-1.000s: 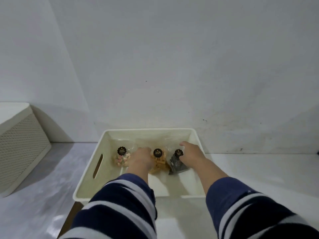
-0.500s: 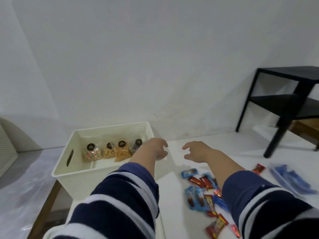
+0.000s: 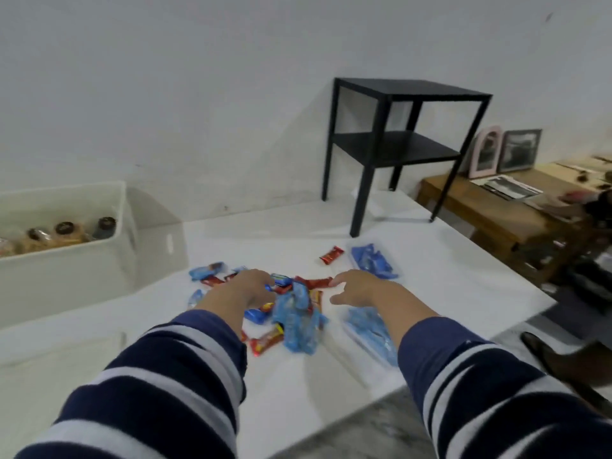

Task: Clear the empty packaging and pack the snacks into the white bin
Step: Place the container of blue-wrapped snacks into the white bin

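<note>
A heap of small red and blue wrapped snacks (image 3: 284, 303) lies on the white table (image 3: 430, 293). My left hand (image 3: 245, 289) hovers over the heap's left side, fingers loosely bent, holding nothing I can see. My right hand (image 3: 354, 288) reaches in from the right, fingers spread, near a red bar (image 3: 314, 282). A lone red snack (image 3: 331, 255) lies farther back. Crumpled blue packaging (image 3: 372, 261) sits behind my right hand, and another blue pack (image 3: 371, 332) lies under my right forearm. The white bin (image 3: 66, 276) stands at the left with several clear snack bags (image 3: 63, 233) inside.
A black two-shelf side table (image 3: 397, 150) stands on the table's back right. A wooden bench (image 3: 496, 207) with picture frames (image 3: 503, 154) is at the far right. The table's right edge drops to grey floor (image 3: 381, 429).
Both hands left the white bin and swung right to the snack heap. The view turned right, so the bin now sits at the left edge.
</note>
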Demonstrator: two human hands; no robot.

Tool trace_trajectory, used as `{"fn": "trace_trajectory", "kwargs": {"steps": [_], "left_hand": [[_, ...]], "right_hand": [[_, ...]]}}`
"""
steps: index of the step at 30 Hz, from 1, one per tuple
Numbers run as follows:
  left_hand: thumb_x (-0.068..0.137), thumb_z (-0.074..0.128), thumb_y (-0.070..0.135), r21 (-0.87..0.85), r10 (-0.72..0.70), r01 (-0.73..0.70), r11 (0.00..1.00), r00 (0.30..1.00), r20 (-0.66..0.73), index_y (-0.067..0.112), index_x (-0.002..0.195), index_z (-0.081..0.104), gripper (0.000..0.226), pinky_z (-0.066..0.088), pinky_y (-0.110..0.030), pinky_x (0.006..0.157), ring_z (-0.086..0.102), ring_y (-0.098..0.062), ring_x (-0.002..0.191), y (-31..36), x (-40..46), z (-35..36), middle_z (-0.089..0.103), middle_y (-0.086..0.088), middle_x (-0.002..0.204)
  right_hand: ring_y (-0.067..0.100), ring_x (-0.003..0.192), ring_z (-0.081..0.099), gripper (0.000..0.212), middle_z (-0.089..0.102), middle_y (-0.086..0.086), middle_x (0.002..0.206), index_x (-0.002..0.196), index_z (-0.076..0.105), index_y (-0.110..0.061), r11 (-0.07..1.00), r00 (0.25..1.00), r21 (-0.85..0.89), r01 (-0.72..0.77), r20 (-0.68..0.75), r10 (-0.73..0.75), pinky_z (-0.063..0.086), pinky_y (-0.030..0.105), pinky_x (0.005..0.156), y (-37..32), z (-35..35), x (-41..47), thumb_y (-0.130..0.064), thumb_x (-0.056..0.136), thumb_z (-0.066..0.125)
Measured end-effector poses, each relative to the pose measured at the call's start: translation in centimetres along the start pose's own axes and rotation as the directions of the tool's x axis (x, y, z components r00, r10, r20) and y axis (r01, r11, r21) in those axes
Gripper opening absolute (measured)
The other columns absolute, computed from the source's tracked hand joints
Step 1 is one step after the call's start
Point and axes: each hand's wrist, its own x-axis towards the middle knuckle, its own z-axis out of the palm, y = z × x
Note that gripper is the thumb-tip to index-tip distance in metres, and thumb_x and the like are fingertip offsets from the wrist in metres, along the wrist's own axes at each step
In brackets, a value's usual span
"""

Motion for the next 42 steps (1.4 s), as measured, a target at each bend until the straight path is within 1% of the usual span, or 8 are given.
{"fn": "trace_trajectory", "kwargs": {"steps": [8,15,22,26,30,35,39,42], "left_hand": [[0.096,0.048,0.038,-0.278,-0.055,0.097,0.956,0.986,0.155,0.029,0.152,0.006,0.071,0.038,-0.04,0.108,0.04,-0.03,0.135,9.5,1.8,11.1,0.033,-0.009,0.153],[0.096,0.051,0.033,-0.535,-0.156,0.229,0.813,0.972,0.178,0.037,0.149,-0.015,0.084,0.055,-0.044,0.084,0.053,-0.035,0.116,13.6,2.6,16.3,0.038,-0.014,0.146],[0.102,0.041,0.017,-0.889,-0.179,0.302,0.344,0.95,0.254,0.049,0.146,0.009,0.064,0.044,-0.061,0.092,0.043,-0.037,0.13,14.0,3.1,17.2,0.024,-0.003,0.156],[0.096,0.052,0.01,-0.82,-0.104,0.178,0.544,0.984,0.144,0.052,0.144,-0.008,0.088,0.049,-0.061,0.087,0.049,-0.038,0.124,14.7,2.4,17.0,0.024,-0.004,0.156],[0.093,0.05,0.046,-0.753,-0.117,0.022,0.658,0.99,-0.073,0.055,0.14,-0.018,0.083,0.057,-0.054,0.078,0.058,-0.038,0.11,16.7,2.6,16.0,0.039,-0.011,0.147],[0.095,0.02,0.059,-0.806,-0.122,-0.107,0.581,0.969,-0.217,0.045,0.148,0.002,0.058,0.055,-0.049,0.082,0.065,-0.026,0.098,18.0,6.5,12.7,0.055,0.002,0.123],[0.096,0.013,0.058,-0.834,-0.154,-0.02,0.551,0.98,-0.125,0.025,0.149,0.024,0.063,0.035,-0.05,0.11,0.042,-0.029,0.132,18.7,12.0,11.0,0.038,-0.005,0.15],[0.093,0.01,0.065,-0.903,-0.172,0.093,0.419,0.985,0.022,0.028,0.149,0.023,0.068,0.032,-0.051,0.11,0.036,-0.031,0.136,19.3,15.9,10.3,0.033,-0.004,0.152]], "right_hand": [[0.018,0.128,0.046,0.044,0.044,0.001,0.145,0.137,0.048,-0.028,0.983,0.996,0.169,-0.077,-0.026,0.083,0.035,0.025,0.102,12.7,1.7,-0.8,-0.032,0.093,0.055],[0.023,0.137,0.036,0.062,0.035,0.005,0.151,0.146,0.034,-0.029,0.906,0.997,0.421,-0.046,-0.032,0.065,0.03,0.03,0.109,16.4,6.2,0.4,-0.028,0.091,0.062],[0.009,0.12,0.046,0.078,0.048,-0.004,0.141,0.14,0.043,-0.035,0.637,1.0,0.77,-0.019,0.002,0.028,0.039,0.023,0.101,17.4,9.3,1.5,-0.017,0.075,0.08],[0.008,0.126,0.044,0.076,0.051,0.001,0.138,0.137,0.048,-0.032,0.533,0.997,0.846,0.002,-0.045,0.068,0.042,0.028,0.103,18.7,9.5,1.1,-0.007,0.073,0.08],[0.014,0.125,0.049,0.071,0.051,0.0,0.14,0.136,0.05,-0.027,0.337,0.987,0.939,0.069,-0.113,0.112,0.052,0.033,0.093,19.7,7.5,0.5,0.004,0.077,0.073],[0.02,0.12,0.054,0.067,0.05,-0.005,0.141,0.137,0.049,-0.03,0.203,0.977,0.972,0.115,-0.148,0.154,0.053,0.051,0.091,21.4,2.1,1.7,0.0,0.08,0.071],[0.02,0.119,0.054,0.067,0.05,-0.007,0.141,0.138,0.047,-0.031,0.265,0.966,0.959,0.104,-0.161,0.201,0.055,0.044,0.082,23.2,-2.3,4.5,-0.004,0.082,0.071],[0.02,0.117,0.054,0.066,0.05,-0.007,0.141,0.138,0.047,-0.034,0.324,0.964,0.945,0.039,-0.12,0.236,0.053,0.037,0.073,23.8,-4.4,7.5,-0.007,0.083,0.071]]}}
